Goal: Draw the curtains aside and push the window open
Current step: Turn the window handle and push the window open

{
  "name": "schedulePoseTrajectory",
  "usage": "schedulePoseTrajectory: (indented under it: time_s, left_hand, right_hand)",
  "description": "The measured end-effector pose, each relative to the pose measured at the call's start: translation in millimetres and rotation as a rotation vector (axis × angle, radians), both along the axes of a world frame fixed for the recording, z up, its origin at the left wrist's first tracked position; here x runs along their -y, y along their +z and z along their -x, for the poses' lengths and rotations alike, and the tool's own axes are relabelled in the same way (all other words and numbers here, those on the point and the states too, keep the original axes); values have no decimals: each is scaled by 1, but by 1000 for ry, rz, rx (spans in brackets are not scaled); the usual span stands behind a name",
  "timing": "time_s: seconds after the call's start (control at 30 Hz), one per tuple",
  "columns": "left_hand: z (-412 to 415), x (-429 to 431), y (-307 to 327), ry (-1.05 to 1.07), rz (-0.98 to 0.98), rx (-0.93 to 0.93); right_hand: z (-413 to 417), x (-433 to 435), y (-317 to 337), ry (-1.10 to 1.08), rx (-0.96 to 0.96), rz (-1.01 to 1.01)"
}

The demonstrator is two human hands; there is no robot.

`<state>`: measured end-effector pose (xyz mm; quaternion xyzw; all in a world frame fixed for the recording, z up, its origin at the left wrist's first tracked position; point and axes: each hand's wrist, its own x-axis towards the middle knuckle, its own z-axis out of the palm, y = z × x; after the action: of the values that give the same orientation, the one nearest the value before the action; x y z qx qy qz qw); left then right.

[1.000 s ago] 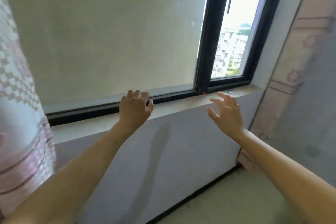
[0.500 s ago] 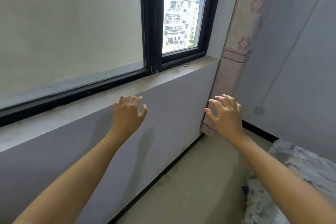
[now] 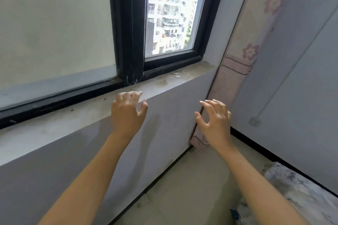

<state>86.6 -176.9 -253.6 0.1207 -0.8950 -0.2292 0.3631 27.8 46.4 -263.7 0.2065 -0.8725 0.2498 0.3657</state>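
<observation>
A black-framed window [image 3: 130, 29] fills the upper part of the view. Its left pane [image 3: 54, 23] is frosted; the narrow right section [image 3: 172, 18] shows apartment blocks outside. A pink flowered curtain [image 3: 243, 56] hangs bunched against the right wall corner. My left hand [image 3: 128, 113] hovers at the edge of the windowsill [image 3: 87, 113], fingers apart and curled, holding nothing. My right hand [image 3: 214, 122] is raised in front of the curtain's lower end, fingers spread, also holding nothing.
Small keys [image 3: 176, 75] lie on the sill near the right corner. A wall socket [image 3: 255, 121] with a cable running up sits on the right wall. Patterned bedding [image 3: 300, 193] lies at the lower right, beside bare floor [image 3: 182, 188].
The view has swung right, away from the left curtain, and then closer to the window. Both hands dropped below the sill and have risen back near it, staying open.
</observation>
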Motion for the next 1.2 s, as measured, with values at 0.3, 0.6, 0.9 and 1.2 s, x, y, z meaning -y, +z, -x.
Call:
schedulePoseTrajectory:
  time_s: [0.3,0.6,0.9,1.2]
  left_hand:
    - [57,-79,-103,141,-93,159]
    - [106,-168,-147,322,-275,416]
    - [143,-120,-128,647,-248,166]
    - [236,-34,-38,682,113,-255]
  right_hand:
    - [63,-75,-127,-30,124,-1]
    - [184,-112,-139,271,226,-22]
    - [242,-27,-144,563,133,8]
    - [349,73,-42,667,-125,238]
